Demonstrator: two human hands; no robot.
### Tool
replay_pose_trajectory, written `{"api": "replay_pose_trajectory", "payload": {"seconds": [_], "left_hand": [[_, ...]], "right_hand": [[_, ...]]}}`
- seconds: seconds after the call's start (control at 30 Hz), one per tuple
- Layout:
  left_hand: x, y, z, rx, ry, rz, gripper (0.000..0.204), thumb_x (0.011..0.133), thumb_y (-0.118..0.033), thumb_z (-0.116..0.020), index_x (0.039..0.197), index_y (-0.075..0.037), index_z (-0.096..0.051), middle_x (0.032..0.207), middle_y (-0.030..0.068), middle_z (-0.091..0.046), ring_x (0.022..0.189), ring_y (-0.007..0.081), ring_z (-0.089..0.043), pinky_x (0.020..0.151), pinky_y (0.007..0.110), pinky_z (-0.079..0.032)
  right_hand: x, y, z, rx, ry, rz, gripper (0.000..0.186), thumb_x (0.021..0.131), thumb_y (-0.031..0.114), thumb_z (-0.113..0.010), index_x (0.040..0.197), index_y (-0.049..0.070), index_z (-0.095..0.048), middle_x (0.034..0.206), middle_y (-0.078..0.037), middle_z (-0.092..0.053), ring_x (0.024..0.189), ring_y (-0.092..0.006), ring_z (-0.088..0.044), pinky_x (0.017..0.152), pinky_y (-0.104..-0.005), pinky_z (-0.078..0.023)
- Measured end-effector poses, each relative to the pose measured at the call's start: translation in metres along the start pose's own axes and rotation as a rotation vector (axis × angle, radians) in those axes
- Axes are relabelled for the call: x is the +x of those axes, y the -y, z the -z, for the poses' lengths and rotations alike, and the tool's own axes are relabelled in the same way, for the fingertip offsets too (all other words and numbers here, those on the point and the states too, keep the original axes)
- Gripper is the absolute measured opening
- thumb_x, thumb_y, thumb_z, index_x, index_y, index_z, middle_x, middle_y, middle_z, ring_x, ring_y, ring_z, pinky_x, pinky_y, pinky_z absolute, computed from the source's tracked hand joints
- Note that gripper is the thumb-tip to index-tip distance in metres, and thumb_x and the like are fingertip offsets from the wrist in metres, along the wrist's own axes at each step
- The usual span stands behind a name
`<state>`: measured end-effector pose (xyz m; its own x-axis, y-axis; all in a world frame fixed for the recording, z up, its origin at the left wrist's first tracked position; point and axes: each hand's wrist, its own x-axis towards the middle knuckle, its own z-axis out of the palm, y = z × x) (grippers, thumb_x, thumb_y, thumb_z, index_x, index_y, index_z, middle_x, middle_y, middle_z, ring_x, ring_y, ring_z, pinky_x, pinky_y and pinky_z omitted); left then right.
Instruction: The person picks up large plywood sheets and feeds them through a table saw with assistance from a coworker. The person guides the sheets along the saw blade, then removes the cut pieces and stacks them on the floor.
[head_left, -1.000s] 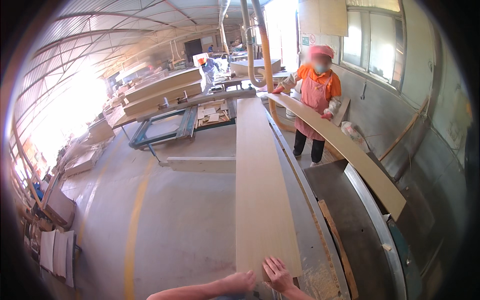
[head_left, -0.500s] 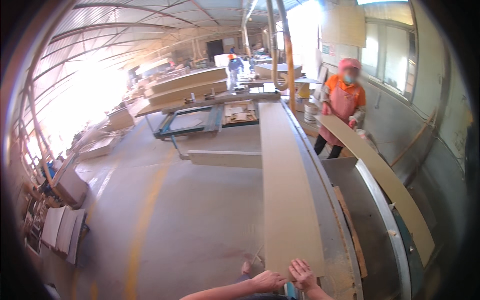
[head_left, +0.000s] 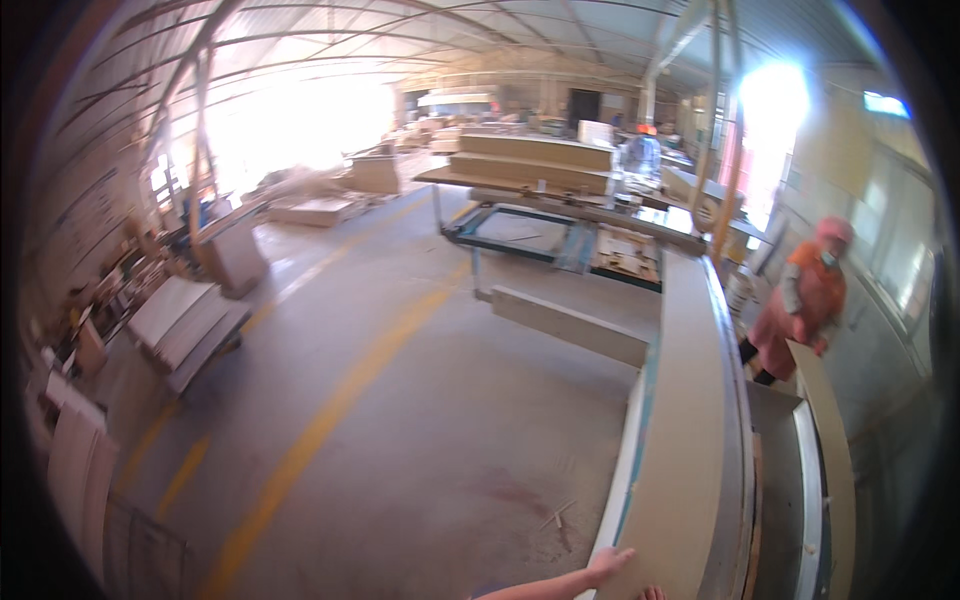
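A long, pale brown board (head_left: pixel 685 400) lies lengthwise on the machine's sliding table and runs away from me to the far crossbar. My left hand (head_left: pixel 608 568) is closed at the board's left edge near its close end, fingers resting over the top. Only the fingertips of my right hand (head_left: pixel 652 593) show at the lower rim of the picture, laid on the board's near end; the rest of that hand is out of view.
Across the machine at right, a co-worker (head_left: pixel 805 300) in a pink apron stands by a second long board (head_left: pixel 825 450). A teal frame with offcuts (head_left: pixel 625 252) and stacked panels (head_left: pixel 535 165) stand ahead. On the left is a stack of sheets (head_left: pixel 185 325); wood scraps (head_left: pixel 558 515) litter the floor.
My view has swung left, so the board and machine sit further right in the picture. My left hand is now at the board's left edge. My right hand has mostly left the picture.
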<state>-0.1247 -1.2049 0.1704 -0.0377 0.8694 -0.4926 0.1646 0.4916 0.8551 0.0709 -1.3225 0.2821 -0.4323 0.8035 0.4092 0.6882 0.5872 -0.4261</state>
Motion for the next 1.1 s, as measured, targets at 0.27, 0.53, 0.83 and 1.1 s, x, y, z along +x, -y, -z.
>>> {"api": "replay_pose_trajectory", "payload": {"seconds": [0.27, 0.53, 0.83, 1.1], "left_hand": [[-0.084, 0.021, -0.033, -0.124, -0.095, -0.075, 0.051, 0.1, -0.045, -0.067, 0.121, 0.002, -0.07, 0.107, 0.0191, -0.077, 0.1, 0.0286, -0.074, 0.091, 0.042, -0.055], [-0.149, 0.039, -0.053, -0.078, -0.187, -0.062, 0.052, 0.097, -0.046, -0.068, 0.119, 0.001, -0.07, 0.109, 0.0222, -0.076, 0.103, 0.0355, -0.073, 0.088, 0.044, -0.056], [-0.22, 0.058, -0.083, -0.274, -0.171, -0.006, 0.046, 0.098, -0.04, -0.072, 0.115, 0.003, -0.071, 0.103, 0.0177, -0.078, 0.093, 0.0235, -0.075, 0.084, 0.039, -0.057], [-0.254, 0.078, -0.12, -0.232, -0.12, -0.018, 0.045, 0.097, -0.038, -0.075, 0.11, 0.005, -0.072, 0.099, 0.0143, -0.078, 0.09, 0.0141, -0.069, 0.079, 0.035, -0.056]], "right_hand": [[-0.103, -0.001, -0.005, -0.252, 0.082, -0.001, 0.069, 0.084, 0.006, -0.07, 0.151, 0.008, -0.052, 0.155, -0.012, -0.052, 0.139, -0.0321, -0.053, 0.114, -0.0489, -0.043], [-0.135, 0.04, 0.032, -0.243, 0.097, -0.027, 0.048, 0.099, 0.009, -0.06, 0.147, 0.005, -0.056, 0.15, -0.015, -0.057, 0.139, -0.0368, -0.052, 0.113, -0.0472, -0.046], [-0.2, 0.056, 0.055, -0.243, 0.01, -0.09, 0.048, 0.098, 0.008, -0.061, 0.146, 0.006, -0.057, 0.149, -0.012, -0.059, 0.138, -0.0331, -0.054, 0.111, -0.0464, -0.047], [-0.293, 0.015, 0.042, -0.234, -0.055, -0.134, 0.048, 0.096, 0.017, -0.066, 0.143, 0.01, -0.062, 0.145, -0.01, -0.062, 0.139, -0.0327, -0.053, 0.115, -0.0498, -0.042]]}}
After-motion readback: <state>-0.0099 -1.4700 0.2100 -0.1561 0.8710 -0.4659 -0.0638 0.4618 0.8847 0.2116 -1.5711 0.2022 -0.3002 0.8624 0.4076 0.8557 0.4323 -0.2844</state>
